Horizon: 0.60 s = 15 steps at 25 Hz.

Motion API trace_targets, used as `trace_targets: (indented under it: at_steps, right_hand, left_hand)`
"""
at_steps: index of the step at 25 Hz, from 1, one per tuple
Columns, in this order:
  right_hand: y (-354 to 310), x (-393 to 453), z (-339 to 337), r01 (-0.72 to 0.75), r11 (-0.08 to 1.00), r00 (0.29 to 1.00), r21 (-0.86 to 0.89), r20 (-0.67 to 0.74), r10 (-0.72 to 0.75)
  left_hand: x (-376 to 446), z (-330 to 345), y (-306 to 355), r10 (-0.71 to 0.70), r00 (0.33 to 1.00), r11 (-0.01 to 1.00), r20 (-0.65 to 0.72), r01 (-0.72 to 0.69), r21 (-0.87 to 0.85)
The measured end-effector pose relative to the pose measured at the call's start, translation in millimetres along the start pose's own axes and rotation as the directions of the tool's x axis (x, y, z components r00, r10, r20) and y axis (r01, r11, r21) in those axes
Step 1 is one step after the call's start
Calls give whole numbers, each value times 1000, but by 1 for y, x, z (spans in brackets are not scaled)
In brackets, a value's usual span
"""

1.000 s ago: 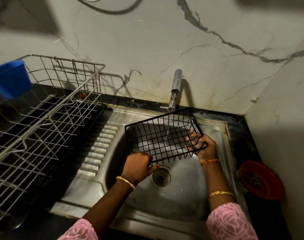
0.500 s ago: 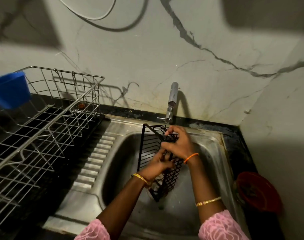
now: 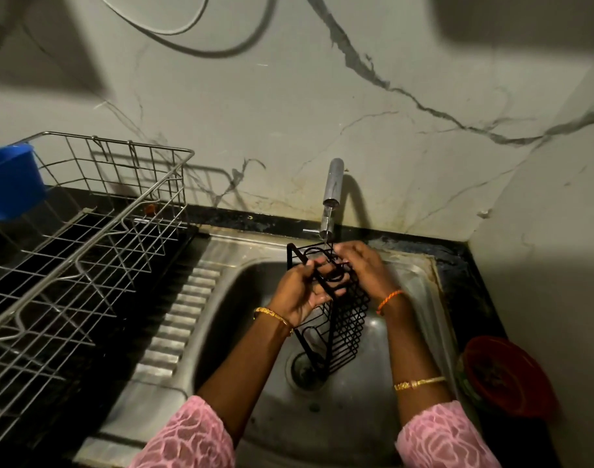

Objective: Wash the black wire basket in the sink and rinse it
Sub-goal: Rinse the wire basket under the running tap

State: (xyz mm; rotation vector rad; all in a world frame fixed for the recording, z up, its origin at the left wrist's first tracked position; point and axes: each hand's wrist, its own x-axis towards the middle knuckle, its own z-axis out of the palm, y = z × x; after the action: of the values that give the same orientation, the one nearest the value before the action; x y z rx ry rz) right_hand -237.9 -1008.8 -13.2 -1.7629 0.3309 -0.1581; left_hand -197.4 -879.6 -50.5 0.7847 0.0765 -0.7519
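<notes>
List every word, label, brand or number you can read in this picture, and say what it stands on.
None: no readable text shows anywhere.
Black wire basket, held in both hands under the tap: bare wire, no label.
Blue tub on the dish rack: plain.
Red bowl beside the sink: no marking legible in the dim light.

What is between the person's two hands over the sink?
In the head view, the black wire basket, tipped on end under the tap, sits between the left hand and right hand.
</notes>
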Motion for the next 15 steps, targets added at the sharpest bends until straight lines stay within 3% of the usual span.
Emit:
trace_targets:
  at_steps: [2, 3, 6, 8, 11, 15]
  right_hand:
    - [-13, 17, -7, 3, 998, 996, -66, -93, -9]
    - [-22, 26, -9, -7, 999, 997, -38, -74, 4]
    - [-46, 46, -4, -227, 947, 967, 226, 170, 191]
    - [-58, 55, 0, -361, 890, 916, 277, 285, 283]
    - [-65, 64, 1, -452, 882, 844, 137, 387, 372]
    - [-73, 67, -6, -397, 877, 778, -271, 407, 478]
  left_hand:
    - [4, 7, -4, -1, 1000, 999, 2, 1, -43]
    - [4, 12, -7, 2, 1000, 998, 3, -2, -67]
    - [10, 26, -12, 28, 1000, 992, 1, -28, -127]
    - [16, 30, -13, 80, 997, 984, -8, -80, -157]
    - [20, 34, -13, 138, 988, 980, -64, -145, -138]
    - [18, 35, -10, 205, 970, 967, -128, -221, -127]
